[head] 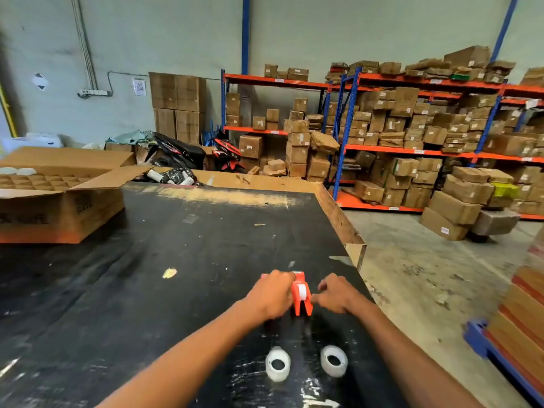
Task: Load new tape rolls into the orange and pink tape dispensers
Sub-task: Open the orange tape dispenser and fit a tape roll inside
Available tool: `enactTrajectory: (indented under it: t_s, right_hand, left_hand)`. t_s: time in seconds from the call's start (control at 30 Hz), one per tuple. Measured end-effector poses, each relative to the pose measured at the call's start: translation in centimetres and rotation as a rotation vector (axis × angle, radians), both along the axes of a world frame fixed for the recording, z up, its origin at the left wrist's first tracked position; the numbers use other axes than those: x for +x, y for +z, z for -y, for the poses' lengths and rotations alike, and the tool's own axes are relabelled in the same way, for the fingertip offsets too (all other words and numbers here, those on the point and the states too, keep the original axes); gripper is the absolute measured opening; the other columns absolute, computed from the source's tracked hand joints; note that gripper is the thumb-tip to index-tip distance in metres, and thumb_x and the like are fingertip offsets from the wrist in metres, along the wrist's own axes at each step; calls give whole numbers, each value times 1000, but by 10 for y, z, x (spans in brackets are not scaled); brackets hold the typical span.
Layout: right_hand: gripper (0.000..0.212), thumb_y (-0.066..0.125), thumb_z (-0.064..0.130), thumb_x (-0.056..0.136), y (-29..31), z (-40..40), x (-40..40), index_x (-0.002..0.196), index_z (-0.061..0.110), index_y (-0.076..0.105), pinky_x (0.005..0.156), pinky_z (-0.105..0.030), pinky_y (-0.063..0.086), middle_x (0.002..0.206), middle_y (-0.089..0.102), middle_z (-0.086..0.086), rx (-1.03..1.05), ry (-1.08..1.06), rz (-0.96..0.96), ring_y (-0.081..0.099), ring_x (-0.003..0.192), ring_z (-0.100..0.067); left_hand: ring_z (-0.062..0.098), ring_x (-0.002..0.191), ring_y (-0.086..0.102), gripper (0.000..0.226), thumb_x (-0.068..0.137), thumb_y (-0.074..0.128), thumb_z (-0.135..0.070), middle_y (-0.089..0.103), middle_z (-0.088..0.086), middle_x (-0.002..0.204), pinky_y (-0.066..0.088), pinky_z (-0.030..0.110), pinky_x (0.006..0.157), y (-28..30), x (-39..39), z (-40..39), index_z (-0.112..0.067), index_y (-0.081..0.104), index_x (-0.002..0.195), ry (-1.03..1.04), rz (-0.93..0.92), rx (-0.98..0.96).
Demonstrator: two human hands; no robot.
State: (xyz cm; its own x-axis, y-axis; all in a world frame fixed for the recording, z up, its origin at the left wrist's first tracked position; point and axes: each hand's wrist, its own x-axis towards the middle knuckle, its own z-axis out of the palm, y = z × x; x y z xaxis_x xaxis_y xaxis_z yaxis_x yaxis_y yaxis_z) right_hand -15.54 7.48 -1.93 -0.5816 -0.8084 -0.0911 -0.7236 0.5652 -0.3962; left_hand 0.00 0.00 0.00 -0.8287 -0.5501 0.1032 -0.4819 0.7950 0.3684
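Head view shows a black table (176,245) in a warehouse, its top scuffed and marked with pale scrapes. At the table's far left corner sits an open cardboard box (59,198) with a grid of dividers inside. Further right, near the middle of the top, lies a small pale scrap (169,272).

Toward the right edge of the table, both bare forearms reach forward. The left hand (272,293) presses against the left side of the orange tape dispenser (301,295), its fingers curled round the body and gripping it. The dispenser stands upright on the table, with a white roll visible in its middle. The right hand (335,294) lies just beside the dispenser's right side, fingers bent and loosely curled; the thumb tip seems to touch the orange body, but whether this hand truly grips it cannot be told.

Near the front edge, between the two forearms, two clear tape rolls stand tilted on the table: the left tape roll (278,364) and, a little apart, the right tape roll (334,361). Neither is touched by a hand.

Beyond the table's right edge, orange and blue shelves (412,148) hold many cardboard parcels.
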Motion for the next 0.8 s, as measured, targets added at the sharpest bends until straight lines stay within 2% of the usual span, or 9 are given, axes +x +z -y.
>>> enactTrajectory:
  t_s: [0.1,0.17,0.27,0.37,0.5,0.57,0.63,0.7,0.8]
  right_hand:
    - [34,66,37,70,-19,-3,2,81,5,71,79,-38,54,79,69,-13,-45,-1,47,65,80,-29]
    - [28,63,31,72,-29,-3,5,72,4,69,71,-37,53,64,62,-10,-87,-12,69,62,72,-34]
    - [26,57,24,74,-37,-2,7,65,1,66,64,-38,54,60,64,-13,-190,-40,58,64,69,-37]
    - [28,55,21,72,-38,-5,9,58,-2,61,55,-38,50,60,66,-20,-355,-80,78,52,50,-24]
    - [30,58,20,80,-21,-19,16,56,3,54,49,-33,31,46,41,0,-507,5,-13,30,46,-14]
    - [27,59,21,83,-13,-28,22,59,10,56,49,-28,31,53,44,5,-553,87,-103,38,48,-12]
    - [14,61,23,84,-7,-33,27,74,16,69,55,-28,44,66,59,0,-597,152,-130,53,58,-11]
    - [15,64,24,85,3,-36,32,95,19,74,63,-23,54,79,68,3,-663,134,36,64,69,-8]
    - [18,58,20,91,17,-33,37,99,17,74,63,-11,51,78,70,12,-746,63,324,66,69,1]
  left_hand:
    - [44,112,55,32,83,40,-2,62,28,119,46,43,89,-9,-17,-6,1,57,110,2,17,94]
    - [45,110,54,20,85,39,-1,59,32,119,43,42,85,-11,-24,-11,0,54,97,19,48,124]
    - [44,105,57,11,86,38,-1,63,31,113,43,42,79,-15,-30,-12,-6,47,85,50,12,188]
    - [41,101,62,16,91,40,-12,68,27,105,48,40,81,-20,-35,-12,-7,55,87,135,-152,377]
    - [38,80,65,52,96,39,-44,69,26,82,53,44,83,-11,-37,-16,-5,69,79,302,-494,682]
    - [31,83,68,50,95,40,-47,71,18,84,58,46,82,-5,-39,-14,-7,69,85,344,-598,844]
    - [32,91,70,48,92,42,-47,74,17,92,59,49,82,-5,-39,-9,-8,69,96,361,-657,950]
    - [33,90,71,43,86,42,-44,75,16,94,58,51,83,-8,-37,-4,-13,70,97,351,-681,947]
    - [25,79,68,30,95,40,-30,74,12,96,54,39,71,-2,-29,-10,-15,64,105,271,-715,879]
